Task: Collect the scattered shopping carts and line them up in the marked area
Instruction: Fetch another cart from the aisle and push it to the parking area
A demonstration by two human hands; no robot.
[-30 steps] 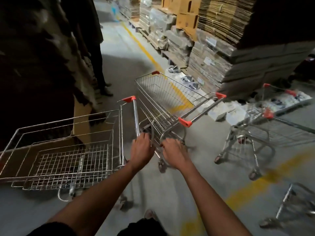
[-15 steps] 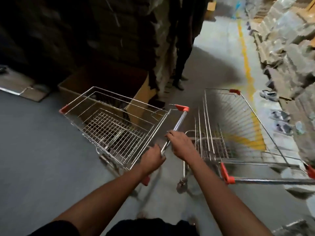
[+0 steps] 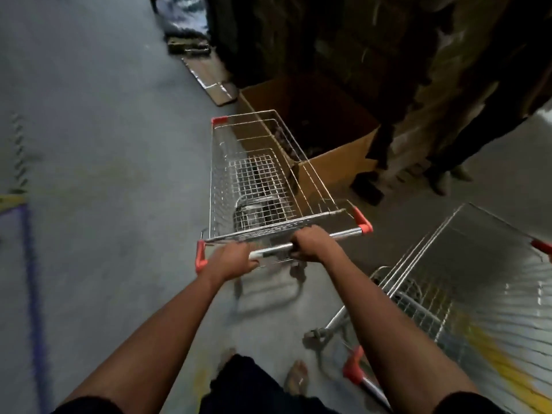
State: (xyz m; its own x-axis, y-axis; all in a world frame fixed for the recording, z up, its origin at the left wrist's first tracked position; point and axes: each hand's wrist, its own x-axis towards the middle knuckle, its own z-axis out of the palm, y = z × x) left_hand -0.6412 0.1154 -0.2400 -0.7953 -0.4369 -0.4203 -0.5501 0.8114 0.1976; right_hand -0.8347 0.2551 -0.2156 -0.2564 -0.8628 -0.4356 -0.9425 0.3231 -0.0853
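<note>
A wire shopping cart (image 3: 254, 174) with red corner caps stands straight in front of me on the grey floor. Its chrome handle bar (image 3: 274, 249) runs across the view. My left hand (image 3: 231, 261) grips the bar near its left end and my right hand (image 3: 313, 245) grips it right of the middle. A second wire cart (image 3: 448, 282) stands at the lower right, its red-capped handle (image 3: 355, 369) close to my right arm. A blue floor line (image 3: 33, 294) runs along the left edge.
An open cardboard box (image 3: 337, 165) sits just right of the cart's front. Dark stacked goods (image 3: 328, 40) fill the back. A person's legs (image 3: 448, 174) stand at the right. Flattened cardboard (image 3: 209, 82) lies behind. A yellow floor stripe (image 3: 501, 363) crosses the lower right.
Both hands moved onto the first cart's handle bar, and the cart swung round to point straight away from me. The view turned left, so the second cart slid to the lower right.
</note>
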